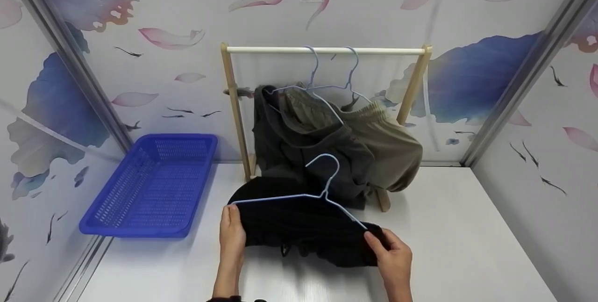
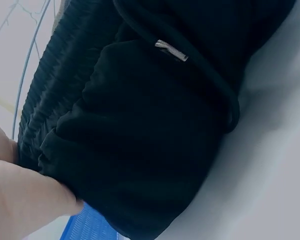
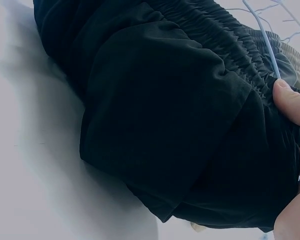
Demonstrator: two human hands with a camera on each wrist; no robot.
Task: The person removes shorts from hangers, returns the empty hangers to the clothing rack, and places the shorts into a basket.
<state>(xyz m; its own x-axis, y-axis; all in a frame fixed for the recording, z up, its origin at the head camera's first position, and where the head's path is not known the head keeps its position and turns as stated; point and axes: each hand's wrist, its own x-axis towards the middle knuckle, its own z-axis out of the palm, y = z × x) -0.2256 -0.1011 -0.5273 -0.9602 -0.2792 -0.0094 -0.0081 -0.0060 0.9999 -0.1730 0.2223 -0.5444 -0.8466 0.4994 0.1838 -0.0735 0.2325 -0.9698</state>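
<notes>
Black shorts [image 1: 299, 222] with a gathered elastic waistband hang between my two hands, above the white table. A light blue wire hanger [image 1: 275, 197] spans the waist, its hook pointing up. My left hand [image 1: 232, 234] pinches the waistband at the hanger's left end. At the other end, my right hand [image 1: 395, 253] grips waistband and hanger together, the thumb lying by the wire. The left wrist view shows a dark drawstring [image 2: 231, 112] with a metal tip [image 2: 172, 50] hanging down the front. Some fingers of both hands are hidden behind the cloth.
Behind stands a wooden rack with a white rail [image 1: 271, 50]. Dark grey trousers or shorts [image 1: 308, 152] and khaki shorts [image 1: 392, 147] hang from it on similar hangers. A blue plastic basket [image 1: 88, 225] sits at the left. Patterned panels [image 1: 187, 7] enclose the table.
</notes>
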